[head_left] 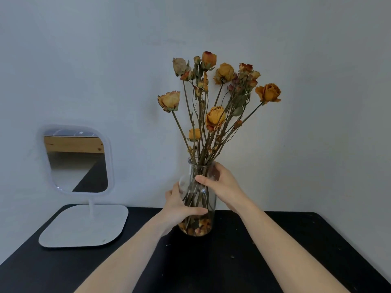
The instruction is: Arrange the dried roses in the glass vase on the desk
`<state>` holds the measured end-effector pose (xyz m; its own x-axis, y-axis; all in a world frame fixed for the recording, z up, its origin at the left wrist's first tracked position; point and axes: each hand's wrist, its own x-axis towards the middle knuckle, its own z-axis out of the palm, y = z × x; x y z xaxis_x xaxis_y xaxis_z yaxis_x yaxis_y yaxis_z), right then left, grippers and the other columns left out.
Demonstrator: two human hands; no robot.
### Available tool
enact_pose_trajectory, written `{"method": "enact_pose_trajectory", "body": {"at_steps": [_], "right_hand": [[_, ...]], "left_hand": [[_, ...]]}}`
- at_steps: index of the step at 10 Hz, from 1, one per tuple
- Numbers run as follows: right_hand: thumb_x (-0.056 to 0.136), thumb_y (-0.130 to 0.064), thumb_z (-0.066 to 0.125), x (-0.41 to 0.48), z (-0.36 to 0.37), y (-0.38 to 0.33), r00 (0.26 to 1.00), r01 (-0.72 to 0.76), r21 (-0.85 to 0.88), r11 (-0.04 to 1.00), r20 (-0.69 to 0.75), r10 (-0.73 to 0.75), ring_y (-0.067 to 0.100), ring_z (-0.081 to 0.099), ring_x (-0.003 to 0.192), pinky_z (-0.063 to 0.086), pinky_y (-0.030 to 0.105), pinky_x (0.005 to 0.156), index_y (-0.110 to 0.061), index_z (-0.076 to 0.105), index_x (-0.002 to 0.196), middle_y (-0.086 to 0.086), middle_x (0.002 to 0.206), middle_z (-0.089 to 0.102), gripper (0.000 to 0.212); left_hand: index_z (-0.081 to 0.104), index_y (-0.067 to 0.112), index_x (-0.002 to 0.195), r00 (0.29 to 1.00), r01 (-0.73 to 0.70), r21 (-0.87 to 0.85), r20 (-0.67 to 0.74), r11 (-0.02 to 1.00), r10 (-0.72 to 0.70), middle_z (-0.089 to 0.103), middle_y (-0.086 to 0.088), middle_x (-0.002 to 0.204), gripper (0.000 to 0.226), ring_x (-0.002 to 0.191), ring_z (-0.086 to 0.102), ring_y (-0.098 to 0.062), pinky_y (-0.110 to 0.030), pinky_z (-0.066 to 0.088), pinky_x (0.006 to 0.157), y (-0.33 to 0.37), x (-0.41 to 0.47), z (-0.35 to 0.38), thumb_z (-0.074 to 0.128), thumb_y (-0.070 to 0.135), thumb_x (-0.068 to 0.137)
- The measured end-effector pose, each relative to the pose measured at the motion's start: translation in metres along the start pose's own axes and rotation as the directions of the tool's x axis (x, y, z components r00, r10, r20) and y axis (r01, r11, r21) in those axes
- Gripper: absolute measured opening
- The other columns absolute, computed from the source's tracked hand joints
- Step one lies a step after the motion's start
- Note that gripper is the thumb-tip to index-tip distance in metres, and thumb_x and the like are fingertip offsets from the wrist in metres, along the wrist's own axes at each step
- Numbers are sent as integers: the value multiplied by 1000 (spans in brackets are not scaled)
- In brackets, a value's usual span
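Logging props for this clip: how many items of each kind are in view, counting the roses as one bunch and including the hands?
glass vase: 1
bunch of dried roses: 1
standing mirror: 1
hands: 2 (left hand and right hand, both gripping the vase)
Total: 5

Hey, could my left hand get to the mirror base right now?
Probably yes, once it lets go: the left hand grips the vase, but the mirror base lies to its left with only open desk between.
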<state>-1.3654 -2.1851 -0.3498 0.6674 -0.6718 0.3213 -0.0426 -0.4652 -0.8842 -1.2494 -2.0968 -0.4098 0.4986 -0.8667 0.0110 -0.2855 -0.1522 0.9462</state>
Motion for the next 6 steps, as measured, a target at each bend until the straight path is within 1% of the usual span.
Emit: {"method": "enact_pose_trajectory", "body": {"at_steps": [1, 2, 3, 4, 5, 6], "right_hand": [[79, -22, 71, 4, -1, 2, 1000, 8, 0, 1000, -16, -8, 10, 55, 109, 42, 27, 96, -29, 53, 109, -7, 114, 61, 35], [79, -22, 70, 7, -2, 3, 1000, 12, -12, 1000, -15, -12, 11, 55, 110, 43, 29, 97, -29, 53, 109, -5, 117, 61, 35], [80, -22, 70, 7, -2, 6, 1000, 20, -11, 1000, -17, -20, 11, 55, 109, 42, 28, 97, -30, 52, 108, -8, 113, 60, 35], [80, -22, 70, 7, -2, 4, 1000, 1, -25, 1000, -5, -2, 14, 54, 114, 41, 30, 99, -26, 53, 114, -6, 117, 60, 38], [80, -25, 70, 5, -2, 3, 1000, -18, -52, 998, -8, 17, 17, 50, 120, 37, 26, 98, -19, 52, 123, 0, 126, 58, 46], [79, -30, 70, -6, -2, 3, 993, -87, -58, 995, -85, 82, 17, 42, 129, 30, 23, 95, -17, 41, 136, 1, 138, 48, 65]], "left_hand": [[9, 30, 145, 1000, 10, 3, 0, 1000, -10, 23, -4, 134, 119, 127, 30, -23, -40, 32, 104, 1, 5, 1, 87, 35, 55], [7, 28, 145, 1000, 13, 14, 5, 1000, -13, 22, -4, 135, 119, 129, 29, -24, -41, 32, 105, 1, 7, 2, 87, 35, 56], [6, 27, 146, 1000, 15, 7, 1, 1000, -15, 21, -5, 137, 121, 130, 28, -24, -42, 31, 106, 0, 7, 3, 87, 35, 56], [5, 27, 146, 1000, 19, -4, 1, 1000, -19, 21, -5, 139, 120, 130, 28, -23, -41, 31, 106, 1, 6, 4, 86, 35, 58], [1, 22, 147, 999, 29, 14, -21, 999, -29, 20, -7, 143, 122, 132, 26, -23, -42, 30, 109, 2, 0, 6, 85, 36, 60], [-1, 21, 148, 995, 11, 43, -104, 999, -6, 15, -8, 147, 123, 137, 20, -24, -44, 25, 112, -2, -19, 10, 85, 36, 61]]}}
